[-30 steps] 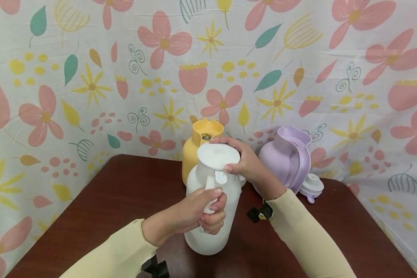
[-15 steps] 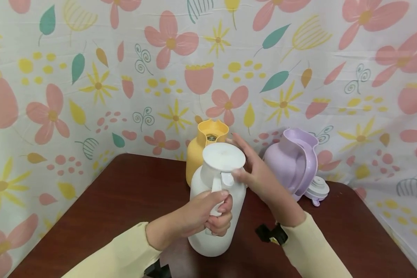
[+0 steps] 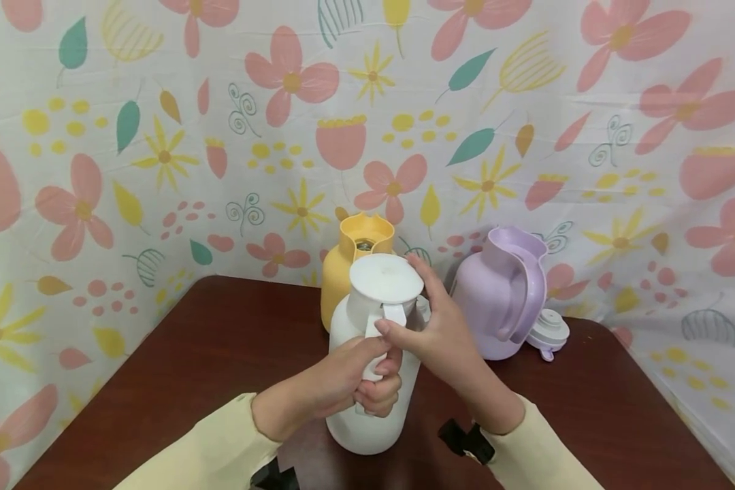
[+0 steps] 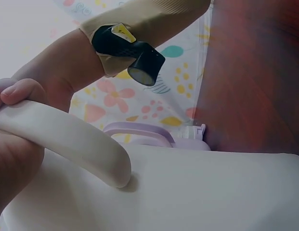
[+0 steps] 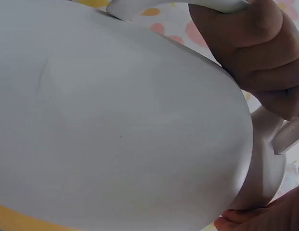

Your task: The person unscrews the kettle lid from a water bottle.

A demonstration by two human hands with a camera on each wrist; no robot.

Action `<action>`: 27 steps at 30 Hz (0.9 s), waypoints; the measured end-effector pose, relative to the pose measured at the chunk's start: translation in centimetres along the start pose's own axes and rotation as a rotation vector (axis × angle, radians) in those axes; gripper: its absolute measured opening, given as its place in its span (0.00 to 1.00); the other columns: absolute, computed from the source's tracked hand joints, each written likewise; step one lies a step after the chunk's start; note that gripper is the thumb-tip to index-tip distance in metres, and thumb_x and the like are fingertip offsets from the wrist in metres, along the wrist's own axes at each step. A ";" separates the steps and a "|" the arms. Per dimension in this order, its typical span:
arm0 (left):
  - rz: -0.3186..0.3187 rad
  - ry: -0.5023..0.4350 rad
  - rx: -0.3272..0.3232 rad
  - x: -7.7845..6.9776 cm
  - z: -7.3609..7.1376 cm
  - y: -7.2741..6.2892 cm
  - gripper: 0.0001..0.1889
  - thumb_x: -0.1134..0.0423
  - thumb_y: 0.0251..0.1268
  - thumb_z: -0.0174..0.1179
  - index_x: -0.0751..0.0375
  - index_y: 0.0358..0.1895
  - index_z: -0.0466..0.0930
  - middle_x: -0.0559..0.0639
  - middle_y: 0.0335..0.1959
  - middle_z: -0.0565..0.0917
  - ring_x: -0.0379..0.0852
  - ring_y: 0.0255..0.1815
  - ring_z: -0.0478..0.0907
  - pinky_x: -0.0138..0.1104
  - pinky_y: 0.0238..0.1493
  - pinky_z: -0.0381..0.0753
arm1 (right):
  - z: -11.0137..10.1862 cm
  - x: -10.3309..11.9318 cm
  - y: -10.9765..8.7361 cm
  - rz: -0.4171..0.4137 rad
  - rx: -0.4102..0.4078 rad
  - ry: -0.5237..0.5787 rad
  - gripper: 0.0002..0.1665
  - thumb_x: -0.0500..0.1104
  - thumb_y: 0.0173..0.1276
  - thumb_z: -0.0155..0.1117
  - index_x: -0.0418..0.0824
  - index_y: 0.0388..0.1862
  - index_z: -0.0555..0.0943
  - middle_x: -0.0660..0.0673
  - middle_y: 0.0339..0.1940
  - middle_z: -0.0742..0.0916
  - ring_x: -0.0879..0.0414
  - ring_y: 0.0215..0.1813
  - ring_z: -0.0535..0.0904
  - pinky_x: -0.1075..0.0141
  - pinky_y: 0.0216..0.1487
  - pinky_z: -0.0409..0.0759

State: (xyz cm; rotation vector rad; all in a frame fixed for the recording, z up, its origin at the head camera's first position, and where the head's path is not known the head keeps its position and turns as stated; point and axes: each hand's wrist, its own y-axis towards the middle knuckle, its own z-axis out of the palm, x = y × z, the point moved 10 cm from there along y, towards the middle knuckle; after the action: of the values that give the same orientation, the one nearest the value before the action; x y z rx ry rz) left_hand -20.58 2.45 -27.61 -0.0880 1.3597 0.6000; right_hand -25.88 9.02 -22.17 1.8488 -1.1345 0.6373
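Note:
A white thermos jug stands upright at the middle of the table in the head view, its flat round lid on top. My left hand grips the jug's handle, fingers wrapped round it. At the neck, my right hand holds the lid between its thumb, low beside the lid's tab, and fingers along the far right rim. In the left wrist view the handle arches out from the jug's body. The right wrist view shows right fingertips against the neck; the other fingers are hidden.
Close behind the white jug is a yellow jug with an uncovered top. A lilac jug stands to the right, with a white and lilac stopper beside it. A flowered cloth hangs behind the dark red table.
My right hand came off the lid's top rim, turned, and took hold of it again lower on the right, thumb near the handle. My left hand keeps its grip.

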 end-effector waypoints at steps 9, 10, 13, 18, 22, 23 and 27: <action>-0.010 -0.003 0.008 0.1 -0.2 -0.1 0.18 0.56 0.84 0.25 0.53 0.29 0.54 0.36 0.12 0.55 0.38 0.13 0.47 0.33 0.21 0.50 | 0.3 -0.5 0.6 -0.129 -0.004 0.130 0.50 0.41 0.56 0.75 0.43 0.78 0.65 0.36 0.75 0.75 0.51 0.73 0.72 0.53 0.73 0.70; -0.013 -0.005 0.009 0.1 -0.2 -0.1 0.18 0.57 0.84 0.25 0.53 0.29 0.54 0.36 0.12 0.56 0.38 0.13 0.47 0.33 0.22 0.51 | 0.2 -0.4 0.8 -0.171 0.008 0.151 0.50 0.41 0.56 0.76 0.41 0.77 0.65 0.35 0.73 0.76 0.55 0.70 0.74 0.59 0.71 0.72; -0.017 -0.002 0.012 0.1 -0.2 -0.1 0.18 0.58 0.83 0.25 0.53 0.28 0.54 0.36 0.12 0.56 0.38 0.13 0.48 0.31 0.22 0.53 | 0.0 -0.4 1.5 -0.303 0.108 0.257 0.49 0.43 0.60 0.76 0.33 0.77 0.64 0.39 0.68 0.80 0.65 0.64 0.76 0.74 0.64 0.73; -0.017 -0.010 0.030 0.1 -0.2 -0.1 0.18 0.58 0.83 0.25 0.52 0.27 0.54 0.36 0.12 0.55 0.38 0.13 0.47 0.30 0.23 0.54 | 0.4 -0.8 2.8 -0.430 0.426 0.444 0.54 0.54 0.67 0.72 0.31 0.80 0.56 0.57 0.70 0.77 0.68 0.68 0.74 0.76 0.67 0.73; -0.012 -0.035 0.037 0.0 -0.2 -0.2 0.18 0.56 0.83 0.26 0.51 0.28 0.55 0.35 0.12 0.56 0.38 0.14 0.47 0.31 0.23 0.52 | 1.0 -1.2 3.5 -0.482 0.653 0.471 0.59 0.61 0.69 0.67 0.35 0.84 0.49 0.56 0.80 0.68 0.64 0.77 0.67 0.72 0.73 0.69; -0.010 -0.041 0.038 0.0 -0.2 -0.2 0.18 0.56 0.83 0.27 0.51 0.28 0.55 0.35 0.12 0.56 0.38 0.14 0.47 0.32 0.23 0.51 | 1.1 -1.3 3.7 -0.491 0.698 0.469 0.60 0.63 0.69 0.67 0.36 0.84 0.48 0.54 0.82 0.66 0.64 0.79 0.64 0.71 0.75 0.68; -0.003 -0.042 0.022 0.0 -0.3 -0.4 0.18 0.56 0.83 0.27 0.51 0.28 0.55 0.36 0.13 0.56 0.39 0.14 0.47 0.32 0.23 0.51 | 1.2 -2.0 4.6 -0.495 0.817 0.450 0.61 0.66 0.69 0.65 0.40 0.85 0.46 0.53 0.85 0.61 0.64 0.84 0.57 0.72 0.78 0.63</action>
State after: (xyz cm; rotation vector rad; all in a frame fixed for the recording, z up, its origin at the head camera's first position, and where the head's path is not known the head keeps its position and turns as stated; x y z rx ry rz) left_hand -20.66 2.01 -27.77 -0.0590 1.3252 0.5812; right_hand -30.89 7.84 -22.43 2.3502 -0.0732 1.2474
